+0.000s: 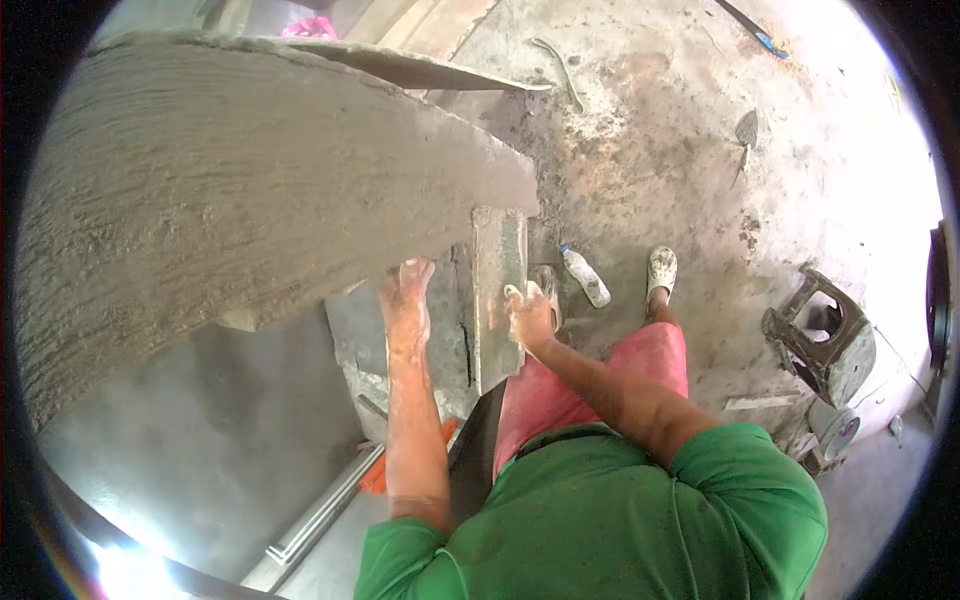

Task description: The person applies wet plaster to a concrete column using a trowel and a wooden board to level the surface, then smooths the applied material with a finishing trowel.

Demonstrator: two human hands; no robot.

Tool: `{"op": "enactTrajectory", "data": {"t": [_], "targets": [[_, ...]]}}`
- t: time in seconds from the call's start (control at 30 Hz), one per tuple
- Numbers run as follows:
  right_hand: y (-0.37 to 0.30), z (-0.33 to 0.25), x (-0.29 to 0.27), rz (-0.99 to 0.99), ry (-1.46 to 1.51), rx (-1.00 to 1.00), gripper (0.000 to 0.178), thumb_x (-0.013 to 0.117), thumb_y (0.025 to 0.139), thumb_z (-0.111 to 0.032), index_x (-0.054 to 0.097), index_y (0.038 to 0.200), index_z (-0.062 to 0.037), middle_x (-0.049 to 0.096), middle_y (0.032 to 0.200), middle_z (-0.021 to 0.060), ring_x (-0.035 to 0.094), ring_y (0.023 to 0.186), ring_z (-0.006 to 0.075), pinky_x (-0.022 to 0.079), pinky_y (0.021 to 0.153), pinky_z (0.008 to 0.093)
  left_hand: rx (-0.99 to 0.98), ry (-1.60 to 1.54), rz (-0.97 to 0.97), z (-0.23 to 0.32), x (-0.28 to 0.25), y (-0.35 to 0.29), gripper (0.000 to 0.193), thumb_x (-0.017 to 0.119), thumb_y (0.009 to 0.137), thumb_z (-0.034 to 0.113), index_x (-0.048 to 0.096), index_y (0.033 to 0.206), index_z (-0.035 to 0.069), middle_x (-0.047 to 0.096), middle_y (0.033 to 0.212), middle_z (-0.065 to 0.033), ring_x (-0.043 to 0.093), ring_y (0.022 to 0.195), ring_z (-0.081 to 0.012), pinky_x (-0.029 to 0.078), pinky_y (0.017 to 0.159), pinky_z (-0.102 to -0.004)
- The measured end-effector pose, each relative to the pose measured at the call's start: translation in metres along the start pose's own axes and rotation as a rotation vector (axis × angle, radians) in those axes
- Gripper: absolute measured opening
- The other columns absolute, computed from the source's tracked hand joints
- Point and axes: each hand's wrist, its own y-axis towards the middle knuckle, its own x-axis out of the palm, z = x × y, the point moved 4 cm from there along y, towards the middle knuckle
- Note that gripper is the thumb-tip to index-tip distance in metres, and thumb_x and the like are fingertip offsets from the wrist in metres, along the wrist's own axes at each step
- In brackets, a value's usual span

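A broad surface of wet grey cement (260, 160) fills the upper left, streaked and rough toward its far left and smoother near its right end. My left hand (408, 288) is at its lower edge, its fingers curled and partly hidden; what they hold, if anything, does not show. My right hand (532, 320), smeared with pale cement, grips the right side of a long flat board (498, 300) crusted with mortar. The board stands lengthwise in front of me, its far end against the right end of the cement surface.
A plastic bottle (585, 277) lies on the floor by my feet. Farther right are a pointing trowel (746, 135), a dirty overturned plastic stool (825, 340) and a round can (833, 428). Metal lengths (325, 505) lean at lower left. A blue-ended tool (765, 38) lies far right.
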Motion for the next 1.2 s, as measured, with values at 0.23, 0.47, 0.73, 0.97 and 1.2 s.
{"op": "enactTrajectory", "data": {"t": [0.23, 0.47, 0.73, 0.97, 1.2], "targets": [[-0.01, -0.017, 0.006, -0.073, 0.186, 0.032, 0.015, 0.058, 0.095, -0.02, 0.055, 0.096, -0.0059, 0.056, 0.071, -0.0001, 0.051, 0.057, 0.0088, 0.041, 0.047, 0.0272, 0.0, 0.068, 0.028, -0.005, 0.001, 0.004, 0.099, 0.069, 0.077, 0.062, 0.033, 0.136, -0.01, 0.041, 0.136, -0.0254, 0.042, 0.128, -0.041, 0.029, 0.109, -0.057], [-0.024, -0.031, 0.022, -0.136, 0.388, 0.245, 0.016, 0.057, 0.096, -0.022, 0.052, 0.103, -0.0081, 0.053, 0.074, -0.0019, 0.049, 0.056, 0.0096, 0.04, 0.048, 0.0262, 0.023, 0.036, 0.02, -0.005, 0.0, 0.003, 0.102, 0.07, 0.076, 0.062, 0.031, 0.136, -0.011, 0.04, 0.136, -0.0259, 0.041, 0.129, -0.0413, 0.031, 0.109, -0.0556], [-0.028, -0.054, 0.006, -0.182, 0.275, 0.201, 0.014, 0.057, 0.096, -0.02, 0.054, 0.099, -0.0065, 0.055, 0.075, -0.001, 0.051, 0.057, 0.0082, 0.041, 0.047, 0.0255, -0.017, 0.008, 0.055, 0.001, 0.01, 0.0, 0.09, 0.067, 0.082, 0.055, 0.031, 0.137, -0.007, 0.044, 0.134, -0.0239, 0.044, 0.127, -0.0379, 0.034, 0.107, -0.051], [-0.018, -0.109, 0.016, -0.338, -0.154, -0.227, 0.018, 0.056, 0.094, -0.019, 0.053, 0.101, -0.0024, 0.059, 0.078, 0.0075, 0.055, 0.062, 0.0229, 0.046, 0.059, 0.0371, -0.174, 0.049, 0.12, -0.01, -0.017, -0.001, 0.077, 0.062, 0.088, 0.047, 0.034, 0.138, -0.005, 0.045, 0.136, -0.0197, 0.046, 0.124, -0.029, 0.037, 0.104, -0.0387], [0.004, -0.128, -0.009, -0.123, -0.114, -0.295, 0.028, 0.056, 0.096, -0.027, 0.053, 0.092, 0.0005, 0.054, 0.065, 0.007, 0.053, 0.056, 0.0148, 0.043, 0.05, 0.0312, 0.163, 0.531, 0.047, 0.018, -0.011, -0.001, 0.056, 0.056, 0.092, 0.045, 0.054, 0.125, -0.001, 0.056, 0.126, -0.0175, 0.05, 0.119, -0.0302, 0.037, 0.101, -0.0395]]}}
